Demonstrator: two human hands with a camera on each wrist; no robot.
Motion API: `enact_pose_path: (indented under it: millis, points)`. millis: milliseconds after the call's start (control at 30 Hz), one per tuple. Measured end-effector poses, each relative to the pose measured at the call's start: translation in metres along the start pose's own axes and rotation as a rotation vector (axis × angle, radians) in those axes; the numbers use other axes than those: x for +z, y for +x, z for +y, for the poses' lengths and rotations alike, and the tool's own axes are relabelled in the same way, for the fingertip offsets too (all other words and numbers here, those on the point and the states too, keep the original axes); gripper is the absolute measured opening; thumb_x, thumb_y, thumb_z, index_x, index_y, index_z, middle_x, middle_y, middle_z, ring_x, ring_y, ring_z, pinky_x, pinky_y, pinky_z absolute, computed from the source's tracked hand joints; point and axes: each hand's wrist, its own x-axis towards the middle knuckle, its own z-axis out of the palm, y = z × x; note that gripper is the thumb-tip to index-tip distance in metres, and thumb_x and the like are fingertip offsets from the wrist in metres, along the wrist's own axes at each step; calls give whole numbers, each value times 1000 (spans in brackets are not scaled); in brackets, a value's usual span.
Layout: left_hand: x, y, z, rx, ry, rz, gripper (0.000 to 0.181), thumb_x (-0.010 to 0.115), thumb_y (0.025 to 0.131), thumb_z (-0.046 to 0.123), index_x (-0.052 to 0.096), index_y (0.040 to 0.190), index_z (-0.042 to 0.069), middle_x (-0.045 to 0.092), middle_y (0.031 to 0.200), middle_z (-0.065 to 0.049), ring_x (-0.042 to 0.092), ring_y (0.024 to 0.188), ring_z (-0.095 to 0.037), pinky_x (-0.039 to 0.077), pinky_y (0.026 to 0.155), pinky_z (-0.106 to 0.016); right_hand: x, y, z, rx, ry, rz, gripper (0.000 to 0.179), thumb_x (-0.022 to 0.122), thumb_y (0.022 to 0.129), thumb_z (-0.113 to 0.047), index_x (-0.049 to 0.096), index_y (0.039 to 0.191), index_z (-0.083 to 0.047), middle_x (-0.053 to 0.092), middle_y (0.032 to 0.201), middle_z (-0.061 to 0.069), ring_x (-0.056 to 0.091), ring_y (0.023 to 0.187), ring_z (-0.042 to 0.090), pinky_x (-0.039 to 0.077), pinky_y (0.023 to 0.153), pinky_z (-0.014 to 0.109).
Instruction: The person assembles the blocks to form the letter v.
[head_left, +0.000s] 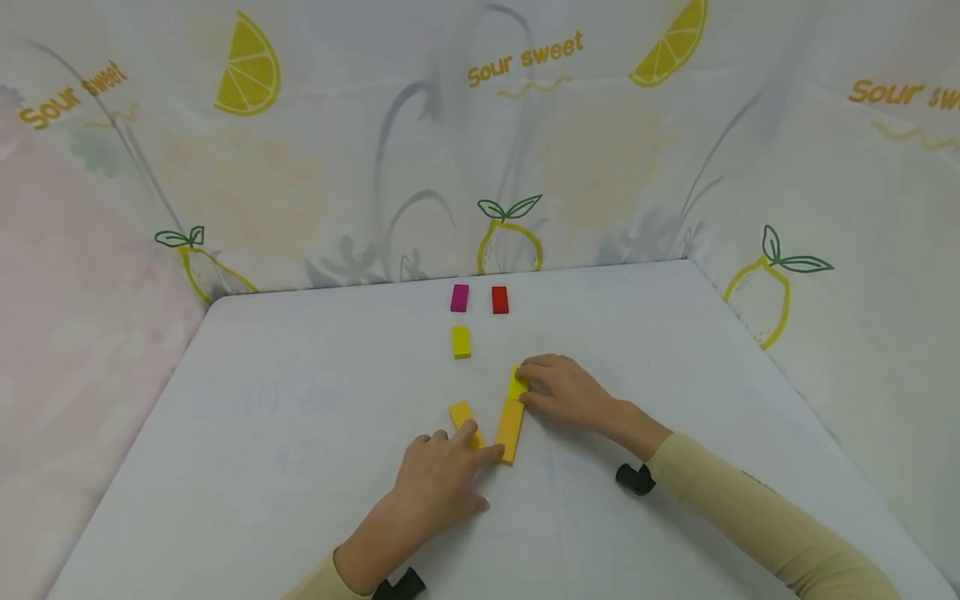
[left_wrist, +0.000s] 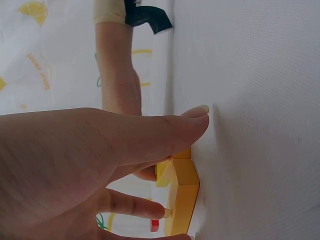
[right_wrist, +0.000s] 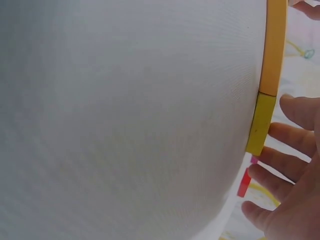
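My left hand [head_left: 442, 479] lies over the near ends of two long orange blocks. One finger rests on the left orange block [head_left: 460, 412], which slants, and another reaches the near end of the right orange block [head_left: 510, 429]. The thumb stays off to the side, apart from both. Against the far end of the right block stands a shorter yellow block [head_left: 517, 385], end to end with it. My right hand [head_left: 566, 390] touches this yellow block with its fingertips, while its fingers [right_wrist: 287, 137] look spread and fairly straight in the right wrist view.
Farther back on the white table [head_left: 300, 375] lie another yellow block [head_left: 461, 342], a magenta block [head_left: 460, 298] and a red block [head_left: 500, 300]. A lemon-print cloth [head_left: 337, 150] hangs behind the table and along its sides. Black wrist mounts [head_left: 634, 480] sit below the forearms.
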Motion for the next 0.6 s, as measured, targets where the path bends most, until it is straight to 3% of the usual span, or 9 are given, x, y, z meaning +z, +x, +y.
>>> enact_pose_path:
  millis: [600]
  points:
    - [-1,-1,1,-2,14,-3,64,83,72,55,60,131,45,57,125,-1,52,70,-20,51,69,-39,4,0,-2,29,-33,1,39,66,95,-30,63,130,-14,62,136,5,55,131,26,40,112,49]
